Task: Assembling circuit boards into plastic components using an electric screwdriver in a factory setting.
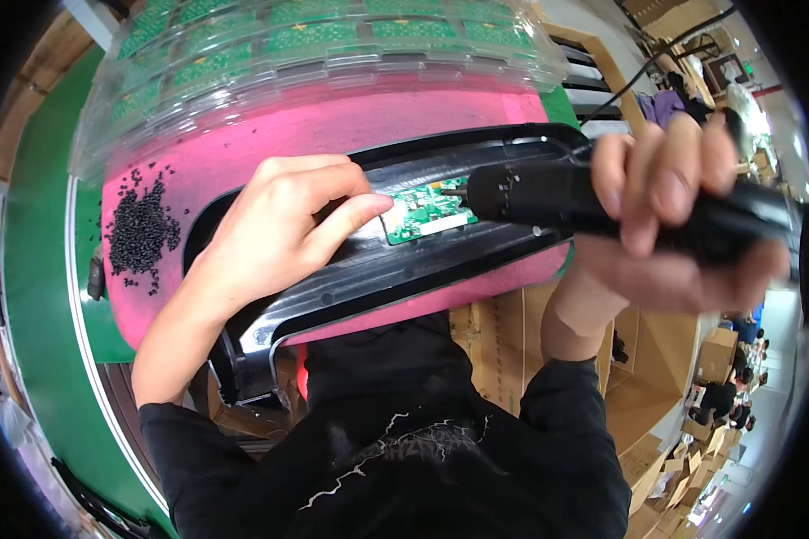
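Observation:
A green circuit board (427, 212) lies inside a long black plastic housing (333, 286). My left hand (283, 211) reaches over the housing's left part, with thumb and bent forefinger closed at the board's left edge. My right hand (661, 202) is wrapped round a black electric screwdriver (535, 198), held nearly level; the fingers are slightly blurred. Its metal bit points left over the board's upper right part. Whether the bit touches a screw there cannot be made out.
A heap of small black screws (139, 229) lies left on the pink mat (333, 112). Clear plastic trays of green circuit boards (310, 38) are stacked at the back. Cardboard boxes (643, 395) stand on the right, near a dark cable (634, 76).

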`<state>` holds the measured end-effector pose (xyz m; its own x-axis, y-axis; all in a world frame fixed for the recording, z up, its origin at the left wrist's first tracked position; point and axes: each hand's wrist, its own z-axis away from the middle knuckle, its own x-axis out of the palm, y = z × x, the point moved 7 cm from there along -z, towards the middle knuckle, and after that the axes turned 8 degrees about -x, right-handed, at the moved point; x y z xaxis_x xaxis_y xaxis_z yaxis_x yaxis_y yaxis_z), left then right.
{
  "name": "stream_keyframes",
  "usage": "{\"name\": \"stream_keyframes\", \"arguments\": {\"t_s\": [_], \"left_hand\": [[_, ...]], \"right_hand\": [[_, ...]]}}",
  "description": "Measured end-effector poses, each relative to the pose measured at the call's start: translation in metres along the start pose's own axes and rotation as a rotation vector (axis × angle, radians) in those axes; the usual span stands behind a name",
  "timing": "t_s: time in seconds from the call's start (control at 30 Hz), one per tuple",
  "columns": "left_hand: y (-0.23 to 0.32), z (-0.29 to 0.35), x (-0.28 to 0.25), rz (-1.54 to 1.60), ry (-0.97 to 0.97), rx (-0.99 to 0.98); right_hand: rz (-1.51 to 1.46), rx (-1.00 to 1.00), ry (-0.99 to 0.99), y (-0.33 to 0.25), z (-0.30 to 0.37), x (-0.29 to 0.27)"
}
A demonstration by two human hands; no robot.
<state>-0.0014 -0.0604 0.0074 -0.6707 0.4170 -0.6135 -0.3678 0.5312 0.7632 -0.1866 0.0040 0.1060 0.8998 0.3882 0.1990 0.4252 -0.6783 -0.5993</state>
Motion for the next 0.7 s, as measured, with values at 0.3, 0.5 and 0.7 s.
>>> {"name": "stream_keyframes", "arguments": {"t_s": [0.3, 0.5, 0.7], "left_hand": [[0.004, -0.003, 0.022, -0.151, -0.167, 0.211], [0.001, -0.003, 0.031, -0.142, -0.237, 0.192], [-0.002, 0.001, 0.041, -0.196, -0.314, 0.185]], "right_hand": [[0.159, 0.085, 0.200, 0.045, 0.021, -0.063], [0.282, 0.083, 0.204, 0.052, 0.025, -0.065], [0.328, 0.095, 0.198, 0.055, 0.024, -0.064]]}}
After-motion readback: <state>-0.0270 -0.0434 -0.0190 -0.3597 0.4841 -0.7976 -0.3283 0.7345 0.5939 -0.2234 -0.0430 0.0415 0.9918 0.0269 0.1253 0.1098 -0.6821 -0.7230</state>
